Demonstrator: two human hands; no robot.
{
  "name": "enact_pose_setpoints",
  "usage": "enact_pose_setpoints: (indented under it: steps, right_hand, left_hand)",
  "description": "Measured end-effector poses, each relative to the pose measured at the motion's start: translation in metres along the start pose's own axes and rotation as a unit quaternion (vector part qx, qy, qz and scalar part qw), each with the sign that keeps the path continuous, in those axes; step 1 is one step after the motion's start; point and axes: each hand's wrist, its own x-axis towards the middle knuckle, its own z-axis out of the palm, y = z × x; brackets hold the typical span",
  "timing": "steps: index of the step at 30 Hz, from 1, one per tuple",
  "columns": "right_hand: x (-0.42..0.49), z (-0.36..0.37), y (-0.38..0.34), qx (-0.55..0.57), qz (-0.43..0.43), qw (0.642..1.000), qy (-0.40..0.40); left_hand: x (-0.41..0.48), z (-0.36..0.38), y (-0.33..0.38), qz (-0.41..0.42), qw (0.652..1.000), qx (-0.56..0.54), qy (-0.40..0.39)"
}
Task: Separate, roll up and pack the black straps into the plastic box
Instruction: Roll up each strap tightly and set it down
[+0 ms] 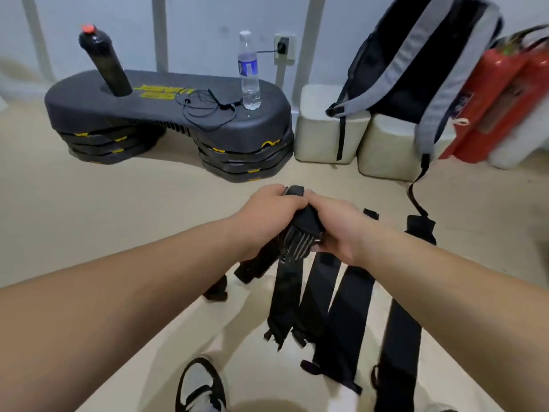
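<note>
A bundle of black straps [300, 224] is held up in the middle of the view, its stacked ends showing pale edges. My left hand [267, 212] grips the bundle from the left and my right hand [335, 230] grips it from the right, fingers curled round it. Several long black straps [347, 310] hang down from the bundle toward the floor, with more of them trailing to the right [401, 337]. No plastic box is in view.
A black stacked base [166, 120] with an upright post stands on the floor at the back left, carrying a water bottle [249, 72] and a thin cable. White blocks [323, 129], a grey-black backpack [421, 60] and red cylinders [499, 93] line the wall. A shoe [199, 385] is below.
</note>
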Motion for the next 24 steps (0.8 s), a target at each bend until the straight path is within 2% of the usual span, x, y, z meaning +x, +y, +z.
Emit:
enact_pose_setpoints:
  steps: [4,8,13,18,21,24]
  right_hand:
    - [-0.078,-0.031,-0.037,0.025,-0.109,0.990,0.089]
    - [-0.160,-0.064,-0.041,0.069,-0.174,0.978,0.094]
    - [-0.211,-0.100,-0.019,0.037,-0.207,0.972,0.100]
    - [-0.206,-0.135,-0.015,0.053,-0.191,0.971,0.130]
    - [-0.196,-0.148,-0.018,0.078,-0.167,0.975,0.122]
    - [-0.180,-0.154,-0.022,0.091,-0.155,0.976,0.121]
  left_hand:
    - [-0.053,0.026,0.062,0.058,0.998,-0.016,-0.009]
    - [-0.100,0.059,0.088,0.098,0.994,-0.050,-0.005]
    - [-0.136,0.097,0.084,0.053,0.987,-0.138,-0.061]
    - [-0.127,0.114,0.068,0.114,0.992,-0.037,-0.035]
    - [-0.121,0.119,0.070,0.186,0.981,0.013,-0.055]
    - [-0.115,0.125,0.071,0.225,0.971,0.064,-0.042]
